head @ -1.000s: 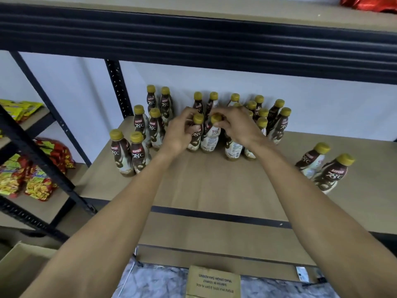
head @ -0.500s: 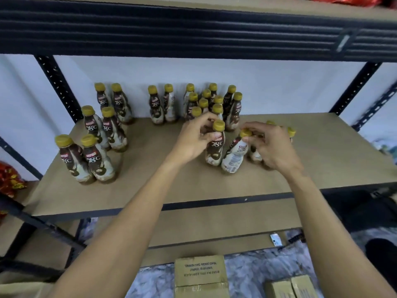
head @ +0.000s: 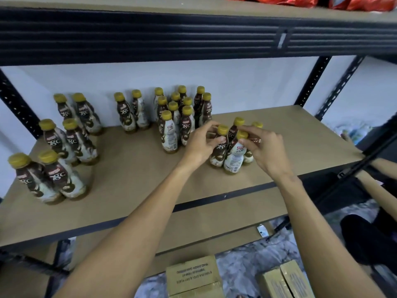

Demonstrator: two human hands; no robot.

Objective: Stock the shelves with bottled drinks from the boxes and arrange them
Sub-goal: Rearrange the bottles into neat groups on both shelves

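Note:
Brown-and-white drink bottles with yellow caps stand on a tan shelf board (head: 133, 175). My left hand (head: 202, 145) grips the neck of a brown bottle (head: 218, 154) in a small cluster right of centre. My right hand (head: 264, 149) pinches the neck of a white-labelled bottle (head: 235, 158) beside it; two more bottles stand just behind. A tight group of several bottles (head: 182, 117) stands at the back centre. Pairs of bottles (head: 64, 147) run in rows along the left side.
The upper shelf's dark beam (head: 193, 35) hangs overhead. Cardboard boxes (head: 193, 276) sit on the marbled floor below. Another person's arm (head: 384, 168) reaches in at the right edge beside a black upright. The shelf's right part is bare board.
Both hands slid their two bottles to the right across the shelf, joining the two that stood there. The camera turned right, so the left rows shifted leftward in view.

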